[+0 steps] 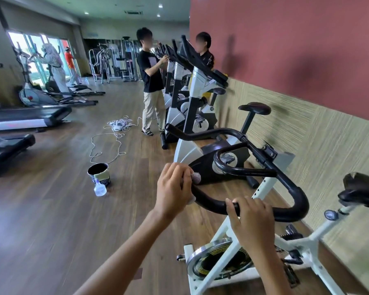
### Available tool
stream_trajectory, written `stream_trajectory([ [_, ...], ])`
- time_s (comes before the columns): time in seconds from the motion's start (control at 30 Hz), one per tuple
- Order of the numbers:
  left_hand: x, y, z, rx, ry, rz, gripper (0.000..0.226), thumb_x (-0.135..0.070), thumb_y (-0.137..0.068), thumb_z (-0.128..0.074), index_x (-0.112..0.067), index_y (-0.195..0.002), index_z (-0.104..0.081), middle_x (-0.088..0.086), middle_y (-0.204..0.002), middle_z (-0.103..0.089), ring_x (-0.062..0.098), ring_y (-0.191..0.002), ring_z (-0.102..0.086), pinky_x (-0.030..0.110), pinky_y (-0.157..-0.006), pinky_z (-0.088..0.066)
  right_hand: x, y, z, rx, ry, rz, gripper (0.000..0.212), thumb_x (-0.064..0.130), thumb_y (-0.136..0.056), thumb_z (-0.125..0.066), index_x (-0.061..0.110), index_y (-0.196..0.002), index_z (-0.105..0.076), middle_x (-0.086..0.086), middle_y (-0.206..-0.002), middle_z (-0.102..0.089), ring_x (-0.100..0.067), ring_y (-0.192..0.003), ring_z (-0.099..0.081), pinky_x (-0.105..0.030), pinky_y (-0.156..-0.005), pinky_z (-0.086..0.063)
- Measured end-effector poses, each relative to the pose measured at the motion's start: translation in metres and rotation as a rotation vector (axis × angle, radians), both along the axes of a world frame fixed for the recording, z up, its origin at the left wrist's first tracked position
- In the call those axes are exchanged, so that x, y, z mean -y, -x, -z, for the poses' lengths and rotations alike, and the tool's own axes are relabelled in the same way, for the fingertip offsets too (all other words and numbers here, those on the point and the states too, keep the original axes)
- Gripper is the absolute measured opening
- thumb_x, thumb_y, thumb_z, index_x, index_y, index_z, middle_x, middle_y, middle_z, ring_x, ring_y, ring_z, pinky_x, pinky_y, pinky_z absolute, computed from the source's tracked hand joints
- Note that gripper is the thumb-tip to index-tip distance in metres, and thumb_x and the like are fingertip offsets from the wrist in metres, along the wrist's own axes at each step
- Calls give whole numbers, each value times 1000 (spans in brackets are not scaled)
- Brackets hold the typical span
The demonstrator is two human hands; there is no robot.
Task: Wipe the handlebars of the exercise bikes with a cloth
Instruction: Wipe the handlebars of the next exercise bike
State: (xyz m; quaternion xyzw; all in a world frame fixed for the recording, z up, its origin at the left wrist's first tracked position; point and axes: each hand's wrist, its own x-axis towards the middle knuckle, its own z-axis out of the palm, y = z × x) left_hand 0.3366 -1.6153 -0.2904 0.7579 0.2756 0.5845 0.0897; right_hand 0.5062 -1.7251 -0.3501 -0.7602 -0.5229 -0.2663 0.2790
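Observation:
A white spin bike stands right in front of me with curved black handlebars. My left hand grips a small greyish cloth wrapped round the near left end of the bar; only a bit of cloth shows past my fingers. My right hand grips the lower bar a little to the right, fingers curled over it. The bike's black saddle is at the right edge.
More exercise bikes line the wall behind this one, with two people standing at them. A black bucket and a spray bottle sit on the wooden floor to my left, beyond them a white cable and treadmills.

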Motion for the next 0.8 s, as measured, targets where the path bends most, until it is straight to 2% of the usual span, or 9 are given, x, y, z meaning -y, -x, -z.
stream_trajectory([
  [0.13, -2, 5, -23, -95, 333, 88, 28, -16, -99, -49, -24, -73, -55, -16, -70, -60, 2, -70, -56, 18, -67, -40, 0, 1, 0, -3, 2, 13, 50, 48, -96, -34, 17, -74, -65, 6, -64, -58, -15, -61, -48, -33, -69, -41],
  [0.23, 19, -2, -13, -106, 139, -93, 20, -13, -96, -48, -19, -80, -57, -15, -80, -57, 5, -76, -51, 21, -73, -40, -1, 3, 4, -35, -31, 22, 49, 47, -96, -34, 17, -73, -64, 6, -63, -57, -13, -61, -46, -33, -71, -41],
  [0.33, 18, 5, -3, -165, -68, -37, 16, -14, -93, -46, -18, -83, -58, -8, -87, -62, 9, -82, -51, 22, -79, -40, -3, 5, 3, -67, -47, 32, 48, 46, -96, -34, 17, -73, -64, 5, -64, -59, -14, -62, -47, -33, -72, -41],
  [0.4, 4, 10, -16, -169, 135, 79, 22, -16, -97, -44, -20, -80, -56, -15, -81, -60, 5, -77, -54, 22, -75, -42, -4, 6, 4, -51, -57, 45, 47, 45, -96, -35, 16, -73, -65, 4, -64, -60, -15, -63, -48, -34, -73, -40],
  [0.47, -7, 12, -27, -176, 407, 236, 27, -14, -101, -44, -18, -80, -59, -10, -81, -66, 2, -76, -58, 23, -75, -44, -5, 8, 3, -56, -81, 85, 46, 42, -95, -37, 15, -71, -64, 3, -63, -60, -16, -62, -48, -34, -73, -38],
  [0.5, -8, 11, -28, -214, 426, 257, 27, -13, -102, -44, -17, -81, -60, -7, -82, -67, 1, -77, -59, 21, -75, -44, -7, 11, 1, -71, -90, 104, 45, 41, -95, -37, 15, -69, -63, 3, -61, -59, -16, -61, -46, -34, -73, -38],
  [0.63, 10, 15, -11, -243, 71, 109, 25, -18, -101, -40, -15, -85, -59, -7, -88, -62, 6, -81, -54, 11, -81, -39, -11, 17, 1, -105, -107, 140, 46, 39, -96, -35, 14, -65, -60, 3, -58, -56, -14, -61, -40, -34, -73, -37],
  [0.7, 7, 18, -9, -293, 2, 121, 23, -16, -100, -41, -14, -87, -59, -6, -89, -62, 6, -82, -52, 11, -81, -40, -11, 17, 1, -101, -104, 136, 47, 39, -96, -36, 14, -66, -61, 2, -60, -57, -15, -62, -42, -35, -74, -37],
  [0.8, -4, 18, -29, -218, 336, 242, 27, -16, -102, -44, -26, -82, -58, -8, -85, -66, 2, -80, -60, 17, -76, -44, -6, 11, 5, -42, -67, 89, 47, 41, -98, -37, 13, -71, -63, 2, -63, -58, -18, -63, -47, -36, -75, -39],
])
